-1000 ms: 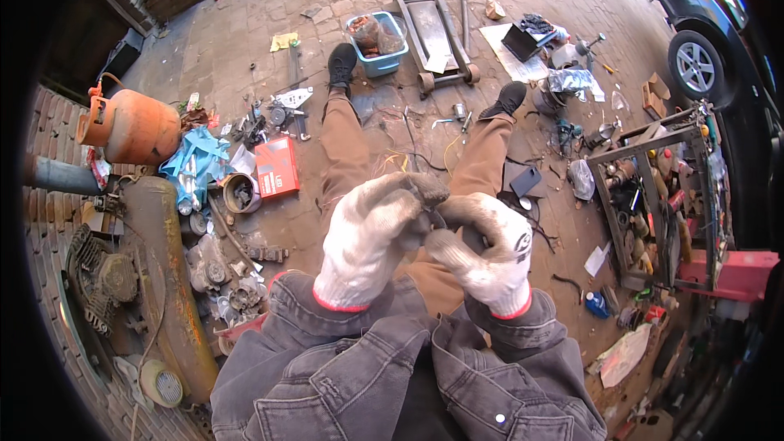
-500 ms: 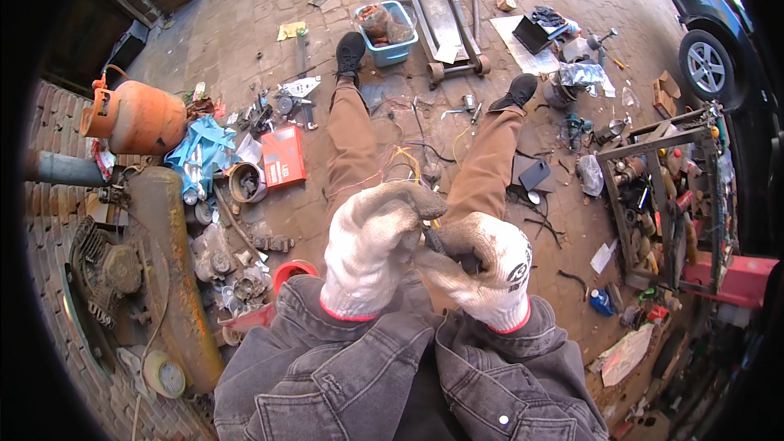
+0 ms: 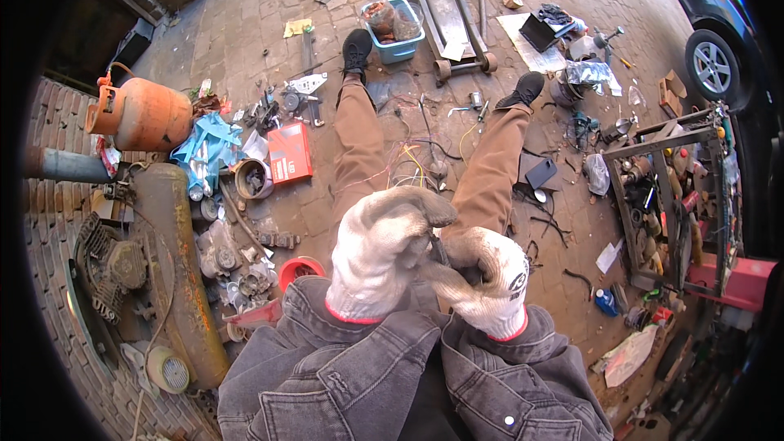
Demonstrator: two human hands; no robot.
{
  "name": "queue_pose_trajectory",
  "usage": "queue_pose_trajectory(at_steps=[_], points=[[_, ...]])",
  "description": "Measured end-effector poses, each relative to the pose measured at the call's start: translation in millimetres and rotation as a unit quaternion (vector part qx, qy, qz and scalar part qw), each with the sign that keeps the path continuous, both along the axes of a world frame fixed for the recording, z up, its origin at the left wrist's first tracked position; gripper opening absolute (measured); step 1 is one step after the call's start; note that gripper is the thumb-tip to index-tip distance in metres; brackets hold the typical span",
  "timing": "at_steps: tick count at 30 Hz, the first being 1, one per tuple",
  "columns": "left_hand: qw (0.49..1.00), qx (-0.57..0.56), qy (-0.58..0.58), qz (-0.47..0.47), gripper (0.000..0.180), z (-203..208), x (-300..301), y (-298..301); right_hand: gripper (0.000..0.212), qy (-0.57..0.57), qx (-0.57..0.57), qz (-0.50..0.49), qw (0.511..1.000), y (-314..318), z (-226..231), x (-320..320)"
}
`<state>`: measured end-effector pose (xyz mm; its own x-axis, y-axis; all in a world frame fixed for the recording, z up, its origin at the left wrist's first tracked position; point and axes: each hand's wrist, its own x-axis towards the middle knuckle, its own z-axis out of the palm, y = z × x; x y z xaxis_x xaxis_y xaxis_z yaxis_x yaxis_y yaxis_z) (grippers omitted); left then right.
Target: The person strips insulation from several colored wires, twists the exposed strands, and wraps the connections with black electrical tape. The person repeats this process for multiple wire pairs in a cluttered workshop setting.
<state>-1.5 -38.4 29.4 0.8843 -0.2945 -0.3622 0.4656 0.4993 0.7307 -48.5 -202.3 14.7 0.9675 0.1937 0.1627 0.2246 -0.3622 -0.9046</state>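
Observation:
My left hand, in a white knit glove with soiled fingers, is closed, its fingers curled toward the middle. Close against it, my right hand wears a matching glove and pinches with thumb and fingers. A small dark piece shows in the gap between the two hands. Most of it is covered by the gloves, so its kind stays unclear. Just beyond the hands, thin red, yellow and dark wires lie on the paving between my legs.
On the left are an orange gas cylinder, a red box and a rusty tank. A blue tub and floor jack stand ahead. To the right are a phone, metal frame and car wheel.
The whole view has shifted slightly. My fingers have moved a little around the dark piece, and both hands remain close together.

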Motion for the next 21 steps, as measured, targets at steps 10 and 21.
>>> queue_pose_trajectory(at_steps=[10, 21], points=[[0.995, -0.09, 0.041, -0.005, 0.03, -4.1, -5.4, 3.9, 0.025, -0.082, -0.034, 0.006, 0.996, 2.8, -9.1, -9.6], [0.986, -0.131, -0.065, 0.082, 0.047, -21.9, 4.9, 11.3, 0.031, 0.092, 0.11, -0.022, 0.989, 12.0, -12.3, -23.4]])
